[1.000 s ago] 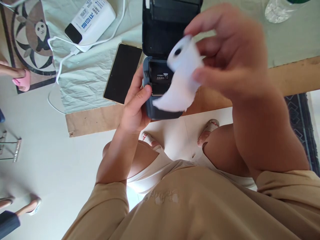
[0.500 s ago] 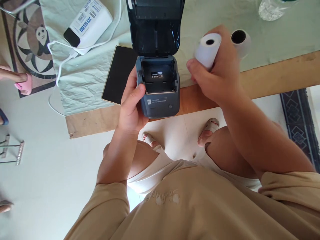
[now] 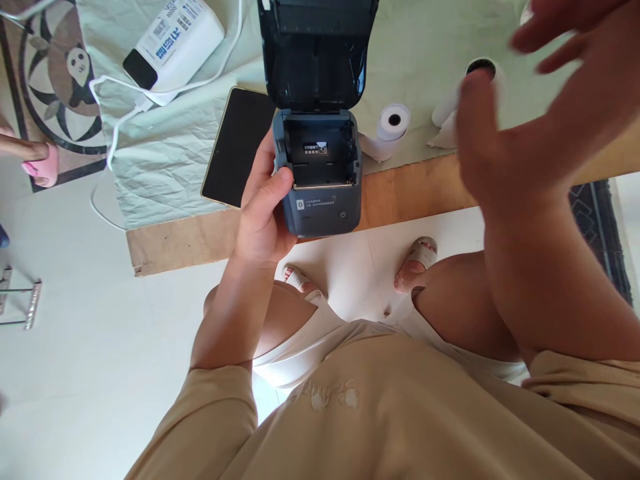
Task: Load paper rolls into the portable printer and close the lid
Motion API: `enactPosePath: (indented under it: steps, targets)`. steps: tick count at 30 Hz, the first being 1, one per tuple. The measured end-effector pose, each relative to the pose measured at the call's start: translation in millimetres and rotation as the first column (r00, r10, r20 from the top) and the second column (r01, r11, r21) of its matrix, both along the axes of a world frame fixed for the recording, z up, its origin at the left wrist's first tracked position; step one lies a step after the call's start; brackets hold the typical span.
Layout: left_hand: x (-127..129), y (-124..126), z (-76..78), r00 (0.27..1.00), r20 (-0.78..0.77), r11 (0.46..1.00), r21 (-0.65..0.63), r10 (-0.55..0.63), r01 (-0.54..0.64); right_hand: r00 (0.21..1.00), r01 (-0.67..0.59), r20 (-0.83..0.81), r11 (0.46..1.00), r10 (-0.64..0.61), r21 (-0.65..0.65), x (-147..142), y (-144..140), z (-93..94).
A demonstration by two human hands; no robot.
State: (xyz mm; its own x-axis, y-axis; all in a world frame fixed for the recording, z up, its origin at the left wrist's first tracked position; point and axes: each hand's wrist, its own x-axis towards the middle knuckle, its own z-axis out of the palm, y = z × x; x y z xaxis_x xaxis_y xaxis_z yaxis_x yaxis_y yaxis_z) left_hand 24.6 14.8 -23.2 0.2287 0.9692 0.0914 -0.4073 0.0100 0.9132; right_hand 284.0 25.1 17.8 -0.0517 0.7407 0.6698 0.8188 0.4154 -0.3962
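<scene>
My left hand (image 3: 265, 213) grips a dark blue label printer (image 3: 323, 210) by its left side, thumb on the front rim. The printer's black lid (image 3: 315, 60) is swung up, and its paper bay looks bare inside. Just right of the printer a white paper roll (image 3: 394, 123) stands on the cloth, its loose end trailing left. My right hand (image 3: 540, 127) is raised at the right, fingers spread and blurred, holding nothing. Partly behind its thumb is a second roll with a wider dark core (image 3: 481, 67).
A black tablet (image 3: 235, 147) lies left of the printer. Behind it are a white box-shaped device with a printed label (image 3: 180, 47) and a white cable (image 3: 117, 130). The green cloth (image 3: 425, 40) covers the table up to its wooden front edge (image 3: 415, 193).
My right hand has let go of the smaller-cored paper roll, which now stands beside the printer. That hand has moved right and up, opening. My left hand keeps the printer nearly still.
</scene>
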Motion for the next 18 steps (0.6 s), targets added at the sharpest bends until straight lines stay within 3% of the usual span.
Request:
enactPosePath:
  steps: [2,5,7,11,15,16,18]
  targets:
    - [0,-1,0.9,1.000,-0.005,1.000,-0.010,0.008,-0.008,0.987,0.159,0.037,0.982,-0.156,-0.098,12,6,1.6]
    - [2,-1,3.3,0.999,-0.038,0.999,-0.039,0.031,-0.032,0.954,0.301,0.128,0.862,-0.272,-0.409,16,20,-5.2]
    - [3,-1,4.5,0.997,-0.054,0.998,-0.048,0.046,-0.049,0.942,0.334,0.153,0.799,-0.298,-0.499,13,28,-11.2]
    - [3,-2,6.3,0.999,-0.037,0.998,-0.044,0.036,-0.038,0.957,0.170,-0.138,0.876,-0.256,-0.451,9,30,-16.0]
    - [2,-4,9.6,0.998,-0.063,0.996,-0.084,0.025,-0.031,0.890,0.015,-0.422,0.935,-0.174,-0.354,7,30,-12.1]
    - [2,-4,10.5,0.997,-0.069,0.995,-0.093,0.025,-0.031,0.821,-0.054,-0.545,0.929,-0.167,-0.365,6,32,-10.4]
    - [2,-5,12.2,0.997,-0.077,0.994,-0.107,0.029,-0.037,0.585,-0.211,-0.781,0.889,-0.218,-0.406,6,37,-6.5]
